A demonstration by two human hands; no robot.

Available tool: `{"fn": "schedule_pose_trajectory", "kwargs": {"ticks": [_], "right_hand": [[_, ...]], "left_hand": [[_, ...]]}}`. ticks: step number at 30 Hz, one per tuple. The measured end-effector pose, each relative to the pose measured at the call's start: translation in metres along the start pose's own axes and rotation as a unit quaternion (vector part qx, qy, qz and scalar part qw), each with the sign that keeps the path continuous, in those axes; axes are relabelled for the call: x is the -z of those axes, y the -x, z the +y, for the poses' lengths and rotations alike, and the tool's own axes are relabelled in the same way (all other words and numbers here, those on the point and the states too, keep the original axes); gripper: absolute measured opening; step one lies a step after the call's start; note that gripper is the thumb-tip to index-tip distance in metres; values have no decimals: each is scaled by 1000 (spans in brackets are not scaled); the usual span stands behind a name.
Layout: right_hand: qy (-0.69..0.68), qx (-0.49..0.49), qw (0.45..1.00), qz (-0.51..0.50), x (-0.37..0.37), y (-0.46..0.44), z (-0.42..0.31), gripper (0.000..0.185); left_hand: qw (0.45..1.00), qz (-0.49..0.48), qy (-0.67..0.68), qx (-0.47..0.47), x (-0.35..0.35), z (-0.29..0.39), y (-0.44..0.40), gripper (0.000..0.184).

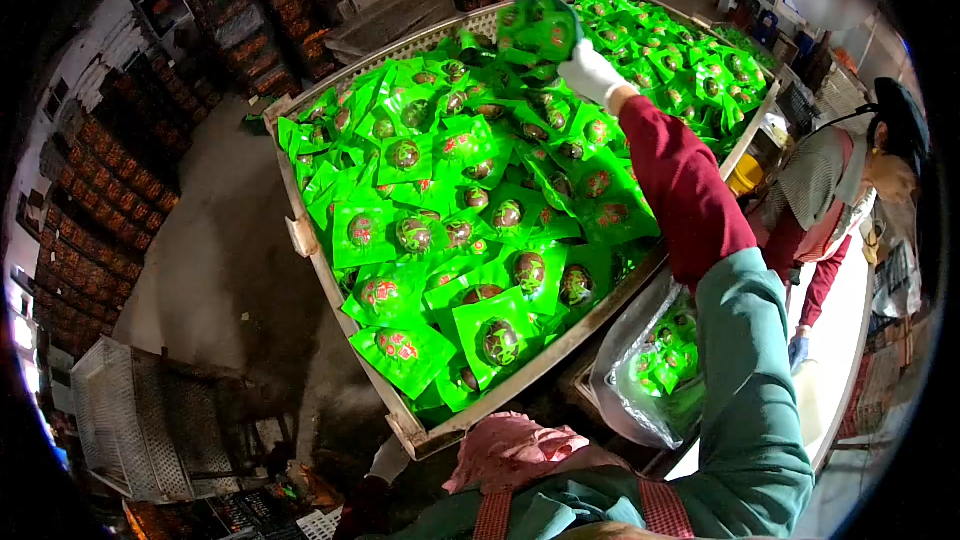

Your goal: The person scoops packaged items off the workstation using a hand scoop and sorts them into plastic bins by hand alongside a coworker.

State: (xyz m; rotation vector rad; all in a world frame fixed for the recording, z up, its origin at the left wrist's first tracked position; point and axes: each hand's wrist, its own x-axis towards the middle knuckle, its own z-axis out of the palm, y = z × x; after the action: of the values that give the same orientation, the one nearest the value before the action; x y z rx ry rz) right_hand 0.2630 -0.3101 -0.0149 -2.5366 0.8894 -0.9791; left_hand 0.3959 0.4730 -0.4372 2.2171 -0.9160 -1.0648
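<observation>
A large shallow crate [540, 377] is heaped with green packets [500, 340], each with a dark round item inside. My right hand [592, 72], in a white glove, is at the crate's far side, its fingers closed on the edge of a dark green scoop-like holder [538, 25] with green packets in or behind it. Low at the crate's near left corner is my left hand [389, 460], also gloved in white; its fingers are hidden behind the corner.
Below the crate's right side sits a plastic-lined box [625, 380] with green packets. A co-worker [815, 175] bends over a white surface [850, 340] at the right. Stacked crates [100, 210] line the left wall; an empty perforated crate [140, 420] lies at lower left.
</observation>
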Motion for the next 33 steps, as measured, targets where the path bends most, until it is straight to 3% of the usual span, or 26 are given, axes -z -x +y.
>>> {"fn": "schedule_pose_trajectory", "kwargs": {"ticks": [1,2,4,5,8,12,14,15,17,18,19,21,23,24,25,28,30,31,32,33], "right_hand": [[77,25,995,56,-14,-7,-4,34],[227,87,969,43,-27,-10,-9,36],[313,134,939,46,-33,-6,-39,37],[254,122,958,62,-28,7,-66,37],[328,114,935,76,-34,12,-85,38],[274,69,955,87,-3,27,-74,42],[247,45,967,33,32,49,-71,40],[238,92,963,90,40,61,-57,33],[156,21,986,53,69,90,-52,42],[101,-5,994,48,82,111,-56,45],[57,0,996,74,88,130,-51,39],[-8,-12,995,96,95,168,-47,43],[-82,2,988,132,90,201,-47,44],[-99,-45,990,86,90,211,-45,45],[-103,-27,990,97,92,213,-49,46],[-64,-54,994,66,95,209,-52,49],[-38,-62,995,67,95,207,-54,46],[-4,-70,995,74,87,206,-40,40],[-15,-34,995,93,87,205,-40,35],[16,-37,995,94,82,203,-30,34]], "left_hand": [[998,20,45,25,-4,-8,1,23],[997,34,-5,-66,-7,-19,2,25],[985,47,-54,-159,-15,-56,-5,27],[983,32,-79,-165,-18,-76,-10,29],[979,16,-116,-168,-3,-70,-19,30],[970,47,-211,-115,35,16,-23,29],[951,89,-274,-108,58,68,-20,28],[946,114,-285,-105,66,83,-21,28],[967,159,-184,-74,80,54,-34,32],[933,340,-106,-48,73,56,-45,30],[859,509,-11,-49,71,79,-51,28],[837,477,-133,-232,137,151,-46,28],[784,501,-171,-323,180,225,-51,28],[781,516,-160,-313,200,244,-60,28],[777,531,-149,-303,220,263,-69,29],[743,554,-93,-363,247,365,-72,31],[744,520,-141,-395,253,417,-69,34],[765,455,-134,-437,255,434,-73,37],[766,432,-147,-452,250,439,-86,38],[741,392,-233,-493,247,448,-84,39]]}}
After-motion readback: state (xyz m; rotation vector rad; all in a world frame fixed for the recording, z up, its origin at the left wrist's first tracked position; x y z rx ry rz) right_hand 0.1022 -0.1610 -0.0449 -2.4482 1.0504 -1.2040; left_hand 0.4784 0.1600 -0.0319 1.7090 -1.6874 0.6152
